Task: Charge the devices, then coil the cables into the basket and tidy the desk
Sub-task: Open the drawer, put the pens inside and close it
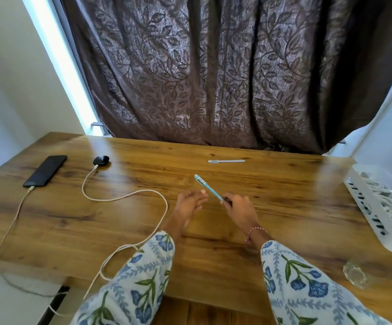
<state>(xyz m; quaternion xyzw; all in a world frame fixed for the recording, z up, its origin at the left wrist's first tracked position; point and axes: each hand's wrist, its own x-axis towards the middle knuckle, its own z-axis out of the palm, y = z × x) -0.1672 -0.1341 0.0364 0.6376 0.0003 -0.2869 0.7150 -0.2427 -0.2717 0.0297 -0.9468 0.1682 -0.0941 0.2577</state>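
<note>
A teal pen (208,187) is being pinched at its lower end by the right hand (238,211), fingers curled round the barrel, tip angled up toward 11 o'clock. It is probably being held low so it can be passed or dropped into storage. The left hand (191,201) is being held open just beside it at 9 o'clock, fingers relaxed and gripping nothing, apparently ready to receive or steady the pen.

The phone (45,171) is lying at 10 o'clock on the desk (272,207), with a cable (11,228) plugged into its near end and trailing off the desk edge toward 8 o'clock, so charging appears to be underway. A small black device (101,159), likely an earbud case, is being fed by a second cable (129,195), which is looping across the desk and dropping over the near edge.

The white basket (373,207) is sitting at 3 o'clock, well apart from both devices, with pale cables already inside. A second pen-like item (226,161) is lying at 12 o'clock. A glass object (355,276) is resting at 4 o'clock.

Judgement: stray items are being tidied while charging runs; the two live cables are not yet coiled.
</note>
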